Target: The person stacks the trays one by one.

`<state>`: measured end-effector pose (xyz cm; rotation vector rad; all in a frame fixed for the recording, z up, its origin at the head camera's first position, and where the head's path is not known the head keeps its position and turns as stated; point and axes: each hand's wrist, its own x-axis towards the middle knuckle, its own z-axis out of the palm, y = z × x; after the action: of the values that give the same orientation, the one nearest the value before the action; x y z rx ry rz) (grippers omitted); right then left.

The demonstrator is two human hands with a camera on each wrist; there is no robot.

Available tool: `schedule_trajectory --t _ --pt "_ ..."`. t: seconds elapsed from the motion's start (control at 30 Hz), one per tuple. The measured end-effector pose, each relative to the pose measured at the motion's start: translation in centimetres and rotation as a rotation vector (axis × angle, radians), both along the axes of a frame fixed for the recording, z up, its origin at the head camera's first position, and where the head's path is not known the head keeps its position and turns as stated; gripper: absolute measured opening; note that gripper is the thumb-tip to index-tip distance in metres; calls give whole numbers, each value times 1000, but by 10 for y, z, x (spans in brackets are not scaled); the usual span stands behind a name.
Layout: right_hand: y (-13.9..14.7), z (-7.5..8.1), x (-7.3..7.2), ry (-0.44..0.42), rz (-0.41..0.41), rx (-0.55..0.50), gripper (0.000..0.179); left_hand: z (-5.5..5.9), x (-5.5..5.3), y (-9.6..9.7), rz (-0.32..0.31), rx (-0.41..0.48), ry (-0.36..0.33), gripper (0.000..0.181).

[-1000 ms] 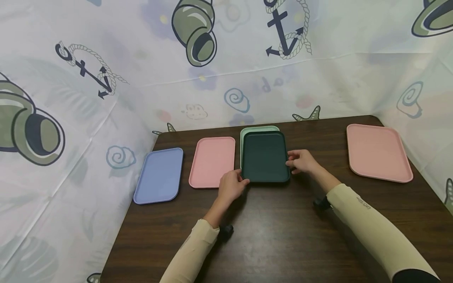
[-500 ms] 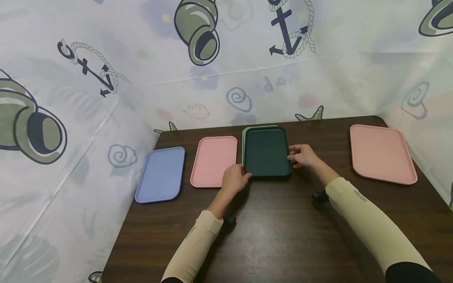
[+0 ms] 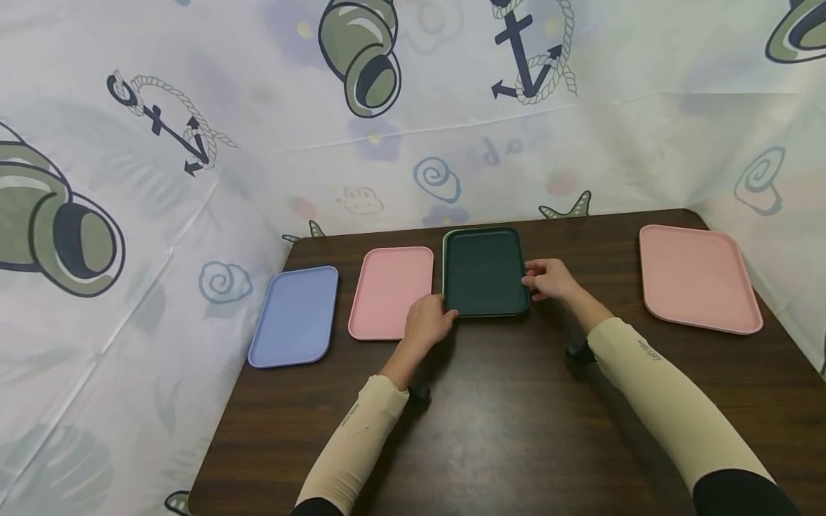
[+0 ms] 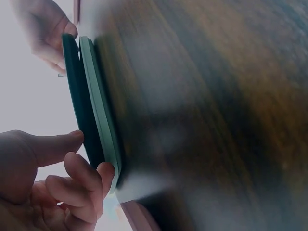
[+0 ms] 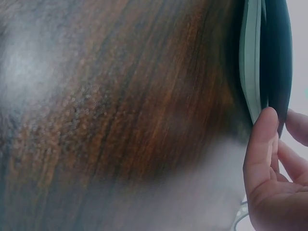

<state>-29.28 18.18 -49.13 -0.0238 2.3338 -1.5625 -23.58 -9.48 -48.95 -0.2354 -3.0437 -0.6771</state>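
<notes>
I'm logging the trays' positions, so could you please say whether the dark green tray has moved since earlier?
Yes: in the head view, the dark green tray has moved away, toward the far edge of the table.

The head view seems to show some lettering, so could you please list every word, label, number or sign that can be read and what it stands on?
"da", or close to it: faint letters on the patterned cloth, so the reading is unsure.
Right sleeve: dark print, too small to read.
Left sleeve: print, too small to read.
No text shows on the dark green tray or blue tray.
</notes>
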Motion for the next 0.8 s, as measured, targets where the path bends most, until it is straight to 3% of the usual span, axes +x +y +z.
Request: schedule_trajectory --t 0.13,0.57,0.8 --pt "1 -1 0 -7 -2 -7 51 -2 0 0 4 -4 -11 45" --pt "2 -3 3 -4 -3 -17 51 -6 1 -2 -8 23 6 37" --pt "0 2 13 121 -74 167 46 -6 14 -13 6 129 56 36"
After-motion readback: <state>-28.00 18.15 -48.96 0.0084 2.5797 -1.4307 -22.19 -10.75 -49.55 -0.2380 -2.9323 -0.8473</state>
